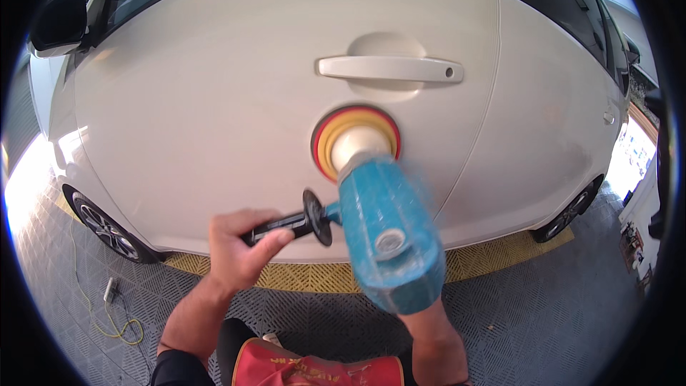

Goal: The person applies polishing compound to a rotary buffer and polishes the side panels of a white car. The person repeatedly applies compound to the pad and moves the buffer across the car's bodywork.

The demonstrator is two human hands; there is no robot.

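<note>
My left hand [241, 246] is wrapped around the black side handle [284, 226] of a blue power polisher [388, 225]. The polisher's round pad [356, 142], with yellow and red rings, lies against the white car door [214, 118], just below the door handle [388, 68]. At the rear of the polisher my right wrist shows; the blue body hides my right hand, so its fingers and grip are out of sight.
A side mirror [59, 19] juts out at the upper left. Wheels stand at both lower sides. Grey floor grating [498, 305] with a yellow strip [305, 277] runs beneath the car. A yellow cord [115, 335] and a power strip [110, 289] lie at the lower left.
</note>
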